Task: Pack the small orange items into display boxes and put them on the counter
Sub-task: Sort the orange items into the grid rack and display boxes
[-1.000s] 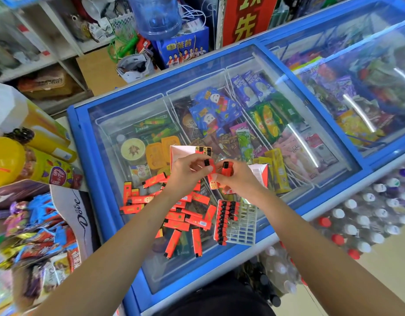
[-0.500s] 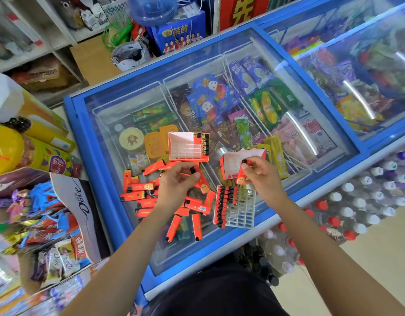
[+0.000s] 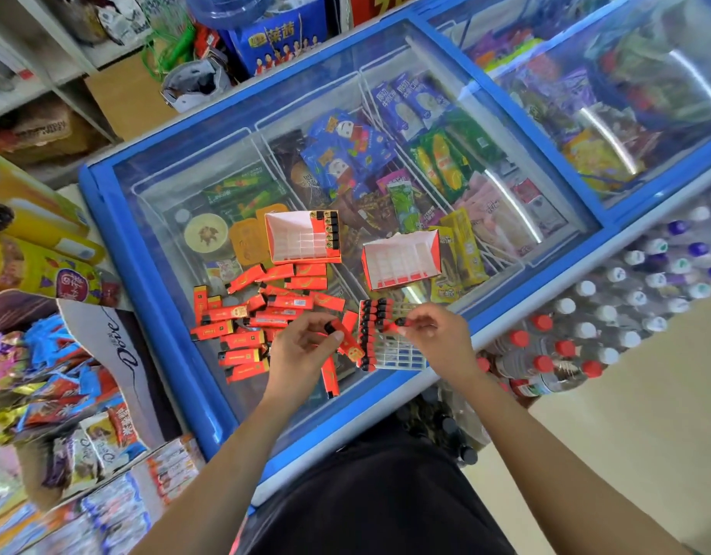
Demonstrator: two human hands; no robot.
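Early in the job, by my read. The orange items [image 3: 265, 314] mostly lie loose in a heap on the freezer lid [image 3: 177, 218], near its front left corner; rough count is a couple of dozen still unpacked. The white grid tray [image 3: 393, 346] sits just right of the heap at the lid's front edge: its left columns are filled with black-capped pieces, the right part of the grid looks bare. Two display boxes sit behind the heap, further in on the lid. The left box [image 3: 301, 238] has one column filled along its right side, the rest of its cells open. The right box [image 3: 401, 258] looks empty, though I can't see into every cell. Neither box reads as finished, and nothing is staged as a completed unit. Left hand [image 3: 301, 346] is pinched shut on one orange item [image 3: 345, 340], held over the heap's right edge. Right hand [image 3: 437, 334] grips a second small black-capped piece [image 3: 399, 323] between thumb and fingertips, right over the tray's filled columns; can't tell if it's touching the grid. Remaining, as I judge it: fill the tray, load both boxes, clear the heap, then place the boxes.
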